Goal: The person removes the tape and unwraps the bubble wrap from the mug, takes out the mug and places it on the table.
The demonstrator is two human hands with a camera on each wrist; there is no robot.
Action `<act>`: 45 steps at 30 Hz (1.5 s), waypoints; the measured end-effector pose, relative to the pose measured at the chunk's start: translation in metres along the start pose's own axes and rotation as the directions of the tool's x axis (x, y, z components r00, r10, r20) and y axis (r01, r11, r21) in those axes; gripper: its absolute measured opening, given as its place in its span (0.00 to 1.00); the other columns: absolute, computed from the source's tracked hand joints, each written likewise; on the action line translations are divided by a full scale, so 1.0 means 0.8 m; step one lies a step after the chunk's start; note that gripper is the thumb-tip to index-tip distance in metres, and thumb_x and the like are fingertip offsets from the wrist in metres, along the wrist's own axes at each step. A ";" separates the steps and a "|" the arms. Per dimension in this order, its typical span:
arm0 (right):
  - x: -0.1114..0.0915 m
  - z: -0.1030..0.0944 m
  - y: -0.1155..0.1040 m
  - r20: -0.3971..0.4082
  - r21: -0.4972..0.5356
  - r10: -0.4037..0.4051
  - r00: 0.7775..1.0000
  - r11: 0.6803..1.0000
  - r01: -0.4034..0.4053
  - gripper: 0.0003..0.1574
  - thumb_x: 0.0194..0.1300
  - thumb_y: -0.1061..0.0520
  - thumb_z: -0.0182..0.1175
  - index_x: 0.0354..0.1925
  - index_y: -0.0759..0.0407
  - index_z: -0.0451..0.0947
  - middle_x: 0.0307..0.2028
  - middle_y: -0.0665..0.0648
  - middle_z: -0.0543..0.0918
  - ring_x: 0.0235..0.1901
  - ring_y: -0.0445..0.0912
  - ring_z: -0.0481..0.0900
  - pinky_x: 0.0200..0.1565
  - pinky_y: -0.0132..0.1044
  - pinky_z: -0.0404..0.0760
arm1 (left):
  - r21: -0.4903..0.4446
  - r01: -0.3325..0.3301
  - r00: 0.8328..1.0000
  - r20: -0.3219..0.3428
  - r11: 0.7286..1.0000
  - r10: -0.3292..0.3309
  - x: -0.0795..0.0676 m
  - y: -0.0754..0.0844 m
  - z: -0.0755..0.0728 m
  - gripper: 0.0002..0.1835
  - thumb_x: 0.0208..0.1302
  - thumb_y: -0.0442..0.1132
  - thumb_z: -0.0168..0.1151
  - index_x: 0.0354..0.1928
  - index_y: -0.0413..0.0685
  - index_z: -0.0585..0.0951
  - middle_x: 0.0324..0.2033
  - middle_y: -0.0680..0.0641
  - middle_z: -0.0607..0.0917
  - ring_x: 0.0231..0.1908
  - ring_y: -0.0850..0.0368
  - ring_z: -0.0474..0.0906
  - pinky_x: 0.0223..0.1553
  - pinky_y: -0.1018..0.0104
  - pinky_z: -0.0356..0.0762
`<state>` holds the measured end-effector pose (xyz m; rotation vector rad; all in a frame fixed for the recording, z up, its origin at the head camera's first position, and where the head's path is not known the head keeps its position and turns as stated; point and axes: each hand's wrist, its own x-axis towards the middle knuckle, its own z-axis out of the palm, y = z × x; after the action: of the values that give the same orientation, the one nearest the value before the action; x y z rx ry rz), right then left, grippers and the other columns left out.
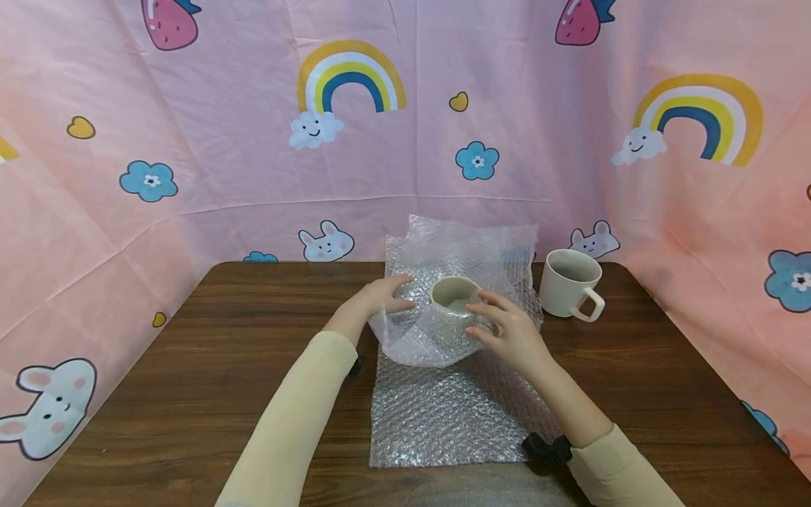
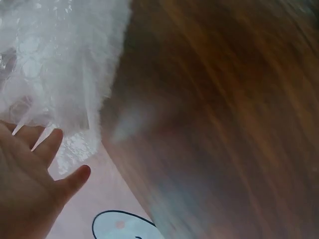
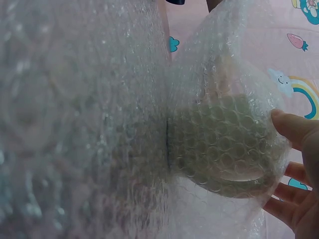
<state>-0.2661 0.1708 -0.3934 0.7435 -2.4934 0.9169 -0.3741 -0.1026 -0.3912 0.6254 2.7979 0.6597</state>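
A pale mug (image 1: 447, 291) stands upright on a sheet of bubble wrap (image 1: 437, 415), its opening facing up and its body partly covered by a turned-up flap. At its right side my right hand (image 1: 514, 332) holds the wrap against the mug, thumb and fingers spread around the covered handle side. Through the bubbles, the right wrist view shows the greenish body of the covered mug (image 3: 219, 139). My left hand (image 1: 375, 298) is at the wrap's left edge, fingers spread and pointing toward the mug, some of them hidden behind the wrap (image 2: 60, 59) in the left wrist view.
A second pale mug (image 1: 567, 282), unwrapped, stands at the back right with its handle toward the front right. The sheet lies on a dark wooden table (image 1: 241, 380) and reaches the back edge. A patterned pink cloth (image 1: 253, 169) hangs behind and at both sides.
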 end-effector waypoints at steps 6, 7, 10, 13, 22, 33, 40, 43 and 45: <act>0.000 0.000 -0.001 0.000 0.005 -0.003 1.000 1.000 0.003 0.26 0.57 0.54 0.70 0.54 0.57 0.81 0.62 0.61 0.71 0.56 0.55 0.73 0.33 0.43 0.80 | -0.034 0.074 0.994 0.086 0.997 -0.071 -0.010 -0.007 0.004 0.39 0.67 0.55 0.56 0.75 0.50 0.55 0.71 0.41 0.58 0.69 0.39 0.52 0.65 0.36 0.42; 0.000 0.000 -0.001 0.001 0.006 -0.005 1.000 1.000 0.005 0.26 0.57 0.54 0.70 0.54 0.57 0.81 0.62 0.61 0.71 0.56 0.55 0.73 0.33 0.43 0.80 | -0.036 0.082 0.992 0.099 0.996 -0.078 -0.010 -0.009 0.005 0.40 0.67 0.56 0.56 0.75 0.50 0.54 0.71 0.41 0.58 0.70 0.40 0.50 0.65 0.36 0.40; 0.000 0.000 0.000 0.002 0.010 -0.012 1.000 1.000 0.012 0.26 0.57 0.54 0.70 0.54 0.58 0.81 0.62 0.61 0.71 0.57 0.55 0.73 0.33 0.44 0.80 | -0.022 0.088 0.987 0.137 0.996 -0.084 -0.013 -0.013 0.008 0.42 0.66 0.57 0.56 0.75 0.49 0.53 0.73 0.42 0.53 0.71 0.41 0.43 0.64 0.34 0.33; 0.000 0.000 0.000 -0.001 0.009 -0.014 1.000 1.000 0.014 0.26 0.57 0.54 0.70 0.54 0.58 0.81 0.62 0.61 0.71 0.57 0.55 0.73 0.33 0.45 0.80 | 0.007 0.089 0.982 0.166 0.996 -0.089 -0.011 -0.020 0.014 0.44 0.64 0.59 0.57 0.75 0.51 0.53 0.74 0.44 0.48 0.72 0.40 0.37 0.64 0.34 0.29; 0.000 0.000 -0.001 0.005 0.021 0.005 1.000 1.000 -0.005 0.26 0.57 0.54 0.70 0.54 0.57 0.81 0.62 0.60 0.71 0.57 0.55 0.72 0.34 0.46 0.81 | 0.009 0.124 0.977 0.175 0.992 -0.123 -0.028 -0.002 0.006 0.42 0.66 0.51 0.60 0.75 0.51 0.52 0.75 0.46 0.45 0.71 0.39 0.32 0.63 0.35 0.24; 0.002 0.003 0.003 -0.035 -0.017 -0.015 0.999 1.000 0.015 0.27 0.56 0.53 0.71 0.54 0.56 0.81 0.62 0.59 0.72 0.47 0.53 0.78 0.30 0.39 0.78 | -0.018 0.029 0.991 0.131 0.999 -0.026 -0.022 -0.023 0.005 0.44 0.61 0.55 0.64 0.74 0.51 0.56 0.74 0.46 0.47 0.72 0.41 0.31 0.63 0.34 0.26; 0.003 0.004 0.003 -0.053 -0.013 -0.005 0.999 1.000 0.004 0.30 0.56 0.53 0.71 0.57 0.55 0.79 0.63 0.59 0.71 0.56 0.57 0.72 0.37 0.46 0.79 | -0.026 -0.027 0.992 0.121 0.999 0.030 -0.032 -0.033 -0.002 0.46 0.59 0.56 0.65 0.75 0.51 0.55 0.74 0.46 0.47 0.72 0.42 0.33 0.63 0.33 0.29; 0.003 0.004 0.003 -0.059 0.007 0.006 0.998 1.000 -0.006 0.35 0.55 0.53 0.72 0.61 0.56 0.75 0.64 0.59 0.68 0.59 0.58 0.69 0.39 0.47 0.80 | -0.038 -0.038 0.991 0.127 0.999 0.043 -0.038 -0.036 -0.003 0.47 0.59 0.56 0.66 0.75 0.50 0.55 0.74 0.46 0.47 0.72 0.41 0.34 0.63 0.32 0.30; 0.002 0.003 0.003 -0.053 0.035 0.028 0.998 0.999 -0.026 0.38 0.56 0.53 0.71 0.64 0.56 0.72 0.65 0.59 0.67 0.61 0.58 0.67 0.40 0.48 0.81 | -0.041 -0.040 0.990 0.135 0.998 0.045 -0.043 -0.036 -0.004 0.47 0.58 0.56 0.66 0.75 0.50 0.55 0.74 0.45 0.49 0.72 0.41 0.36 0.63 0.32 0.31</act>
<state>-0.2690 0.1702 -0.3950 0.6885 -2.4524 0.9789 -0.3545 -0.1428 -0.3988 0.6971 2.6477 0.6511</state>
